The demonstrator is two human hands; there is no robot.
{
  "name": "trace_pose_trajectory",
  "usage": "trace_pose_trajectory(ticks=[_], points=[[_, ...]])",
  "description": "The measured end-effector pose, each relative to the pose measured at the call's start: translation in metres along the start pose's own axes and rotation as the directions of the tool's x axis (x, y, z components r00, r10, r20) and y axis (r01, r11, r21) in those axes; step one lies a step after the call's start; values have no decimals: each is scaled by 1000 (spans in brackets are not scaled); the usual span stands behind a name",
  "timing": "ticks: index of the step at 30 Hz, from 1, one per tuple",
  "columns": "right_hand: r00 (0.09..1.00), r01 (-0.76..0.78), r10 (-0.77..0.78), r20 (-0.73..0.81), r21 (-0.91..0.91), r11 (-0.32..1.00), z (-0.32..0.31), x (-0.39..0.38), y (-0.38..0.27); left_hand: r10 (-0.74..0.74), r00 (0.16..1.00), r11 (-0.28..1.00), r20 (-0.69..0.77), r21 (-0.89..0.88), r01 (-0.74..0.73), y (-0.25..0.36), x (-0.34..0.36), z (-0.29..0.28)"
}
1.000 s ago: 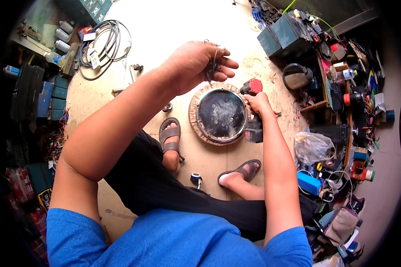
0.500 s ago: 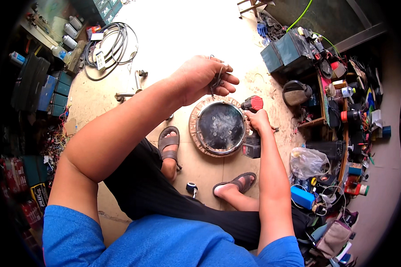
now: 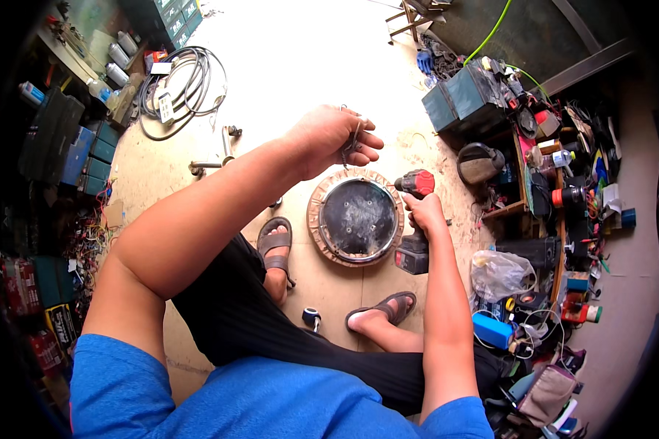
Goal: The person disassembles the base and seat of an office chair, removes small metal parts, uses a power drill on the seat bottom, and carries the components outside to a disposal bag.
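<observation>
A round seat (image 3: 359, 219) lies underside up on the floor before me, with a black board, a chrome ring and a pleated brown cover around its edge. Over its far edge my left hand (image 3: 326, 139) is held palm up, fingers loosely curled around several thin dark screws (image 3: 350, 146). My right hand (image 3: 426, 214) grips a red and black cordless drill (image 3: 419, 181) by its handle. That drill is just right of the seat, its chuck pointing left and its battery low beside the rim. Whether a bit is fitted, I cannot tell.
Between my sandalled feet lies a small caster wheel (image 3: 311, 316). A metal base with casters (image 3: 223, 154) and a coiled cable (image 3: 190, 91) lie at the far left. Batteries (image 3: 465, 102), a kettle (image 3: 479, 159) and a plastic bag (image 3: 499, 274) crowd the right side.
The drill has lifted slightly and come clear of the seat's right edge. My left hand keeps the screws, its fingers a little differently spread. The whole view has shifted slightly.
</observation>
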State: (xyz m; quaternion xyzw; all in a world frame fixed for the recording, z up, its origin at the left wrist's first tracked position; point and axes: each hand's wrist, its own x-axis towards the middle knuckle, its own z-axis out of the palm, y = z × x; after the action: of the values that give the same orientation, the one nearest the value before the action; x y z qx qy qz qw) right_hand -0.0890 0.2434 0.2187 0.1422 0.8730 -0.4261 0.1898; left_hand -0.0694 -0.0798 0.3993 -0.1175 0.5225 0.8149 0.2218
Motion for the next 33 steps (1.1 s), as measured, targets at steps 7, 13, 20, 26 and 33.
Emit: trace_pose_trajectory(ticks=[7, 13, 20, 26, 33], points=[[993, 46, -71, 92, 252, 967, -55, -87, -89, -61, 997, 998, -55, 17, 62, -7, 13, -1], [945, 302, -326, 6, 363, 881, -92, -164, -156, -89, 992, 996, -89, -23, 88, -13, 18, -2], [914, 381, -407, -14, 381, 842, -92, -219, -180, -114, 993, 955, 43, -269, 122, -18, 20, 5], [914, 355, -402, 57, 372, 858, -82, -235, -173, -28, 999, 976, 34, -214, 35, -14, 14, 6], [910, 353, -406, 82, 358, 865, -92, -221, -154, 136, 968, 986, -213, -68, -153, -11, 22, -10]])
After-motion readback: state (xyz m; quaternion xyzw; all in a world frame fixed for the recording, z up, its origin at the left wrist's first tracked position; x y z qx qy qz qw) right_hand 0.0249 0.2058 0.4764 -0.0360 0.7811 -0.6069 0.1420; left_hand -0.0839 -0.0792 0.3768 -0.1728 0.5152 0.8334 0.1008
